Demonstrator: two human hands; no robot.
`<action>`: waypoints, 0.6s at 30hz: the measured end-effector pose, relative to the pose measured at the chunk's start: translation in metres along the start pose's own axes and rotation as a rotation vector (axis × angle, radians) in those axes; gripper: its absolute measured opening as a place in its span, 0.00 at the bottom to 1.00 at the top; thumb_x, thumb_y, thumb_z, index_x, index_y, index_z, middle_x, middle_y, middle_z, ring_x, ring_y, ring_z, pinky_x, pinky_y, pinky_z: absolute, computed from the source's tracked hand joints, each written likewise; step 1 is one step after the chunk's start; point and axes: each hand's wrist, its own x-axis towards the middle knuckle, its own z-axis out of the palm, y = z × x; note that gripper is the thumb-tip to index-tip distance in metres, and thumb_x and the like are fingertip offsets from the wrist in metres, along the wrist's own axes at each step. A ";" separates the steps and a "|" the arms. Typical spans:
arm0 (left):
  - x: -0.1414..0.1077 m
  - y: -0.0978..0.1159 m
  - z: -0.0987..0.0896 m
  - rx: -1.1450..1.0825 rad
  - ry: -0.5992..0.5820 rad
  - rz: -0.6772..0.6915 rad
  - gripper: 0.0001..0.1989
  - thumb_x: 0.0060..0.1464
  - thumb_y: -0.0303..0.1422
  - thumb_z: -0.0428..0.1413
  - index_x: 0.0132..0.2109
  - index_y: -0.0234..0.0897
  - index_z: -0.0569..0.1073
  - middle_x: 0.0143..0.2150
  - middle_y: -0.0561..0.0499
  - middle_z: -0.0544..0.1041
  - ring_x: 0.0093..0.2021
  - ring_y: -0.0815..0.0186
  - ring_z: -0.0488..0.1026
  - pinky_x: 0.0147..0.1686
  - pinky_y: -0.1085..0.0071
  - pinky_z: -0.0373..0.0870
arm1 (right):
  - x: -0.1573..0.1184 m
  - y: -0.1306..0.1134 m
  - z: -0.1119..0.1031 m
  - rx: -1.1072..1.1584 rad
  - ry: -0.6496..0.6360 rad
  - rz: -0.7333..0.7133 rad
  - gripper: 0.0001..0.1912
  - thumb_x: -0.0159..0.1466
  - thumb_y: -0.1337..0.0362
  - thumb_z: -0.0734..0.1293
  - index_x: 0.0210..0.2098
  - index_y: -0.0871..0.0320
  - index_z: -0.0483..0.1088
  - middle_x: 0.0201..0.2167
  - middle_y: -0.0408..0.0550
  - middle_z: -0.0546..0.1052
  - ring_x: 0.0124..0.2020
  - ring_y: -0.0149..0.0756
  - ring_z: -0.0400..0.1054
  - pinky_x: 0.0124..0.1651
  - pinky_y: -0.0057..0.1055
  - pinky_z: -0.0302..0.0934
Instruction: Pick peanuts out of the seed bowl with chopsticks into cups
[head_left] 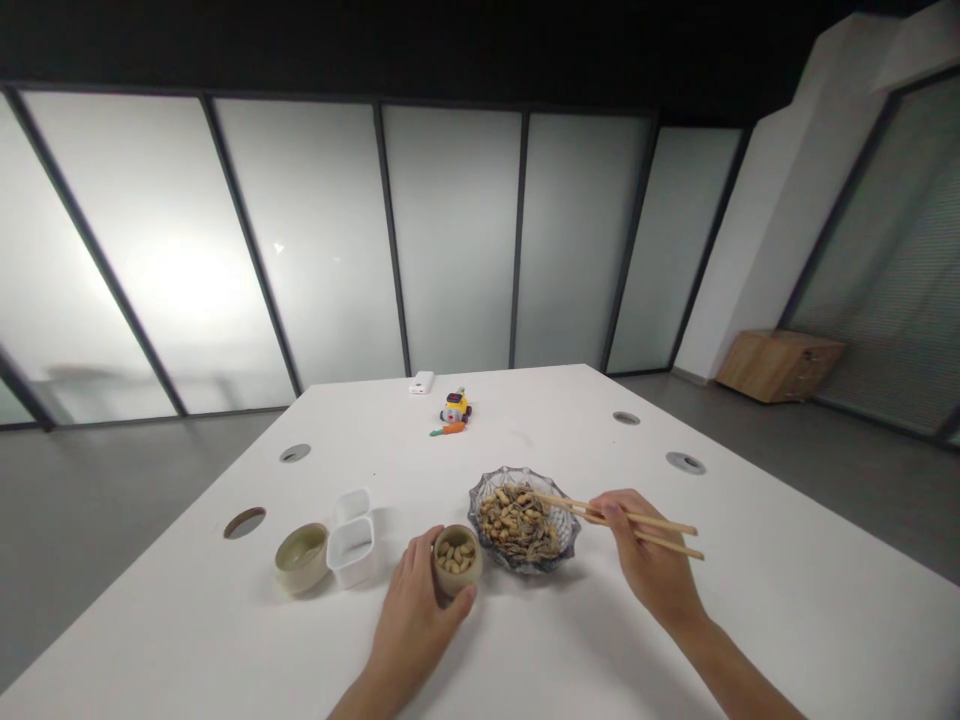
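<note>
My left hand (424, 605) is wrapped round a small beige cup (457, 561), which has several pale nut-like pieces in it. Touching or very near the cup's right side is a scalloped glass bowl (568, 553) heaped with a mix of yellowish and grey-brown pieces (517, 520). My right hand (637, 550) grips a pair of wooden chopsticks (660, 522). Their tips reach over the heap at the bowl's upper right; whether they pinch a piece is too small to tell.
Left of the cup stand a white plastic container (352, 562) and a beige bowl (301, 560). Farther back on the white table (375, 430) lie an orange carrot-like item (452, 428), a yellow toy vehicle (456, 406) and a white box-shaped device (421, 382). Round holes mark the tabletop's sides.
</note>
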 end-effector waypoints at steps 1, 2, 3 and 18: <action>0.000 0.000 0.000 0.005 0.002 0.000 0.33 0.50 0.40 0.60 0.64 0.39 0.67 0.63 0.39 0.74 0.65 0.48 0.71 0.67 0.49 0.65 | -0.001 0.000 0.001 0.007 -0.001 0.006 0.20 0.77 0.52 0.61 0.35 0.54 0.77 0.32 0.47 0.80 0.35 0.39 0.78 0.39 0.33 0.71; 0.000 0.001 0.000 0.009 0.003 -0.001 0.34 0.50 0.40 0.60 0.64 0.38 0.67 0.63 0.39 0.74 0.65 0.47 0.71 0.67 0.49 0.65 | -0.001 0.000 0.002 0.015 0.000 0.008 0.20 0.77 0.52 0.61 0.35 0.54 0.77 0.32 0.47 0.80 0.34 0.39 0.78 0.39 0.33 0.72; 0.000 0.001 0.000 0.013 0.002 -0.003 0.34 0.51 0.40 0.60 0.64 0.38 0.67 0.63 0.39 0.73 0.65 0.47 0.71 0.68 0.49 0.65 | -0.002 -0.001 0.003 0.023 0.004 0.006 0.20 0.77 0.52 0.61 0.35 0.54 0.77 0.32 0.47 0.80 0.34 0.39 0.78 0.39 0.33 0.72; 0.002 0.010 -0.001 -0.036 0.063 0.085 0.33 0.46 0.31 0.61 0.61 0.39 0.69 0.58 0.43 0.76 0.61 0.50 0.72 0.63 0.51 0.69 | -0.007 -0.011 0.009 -0.086 0.115 -0.395 0.12 0.77 0.63 0.61 0.39 0.53 0.74 0.46 0.55 0.79 0.50 0.46 0.76 0.52 0.46 0.73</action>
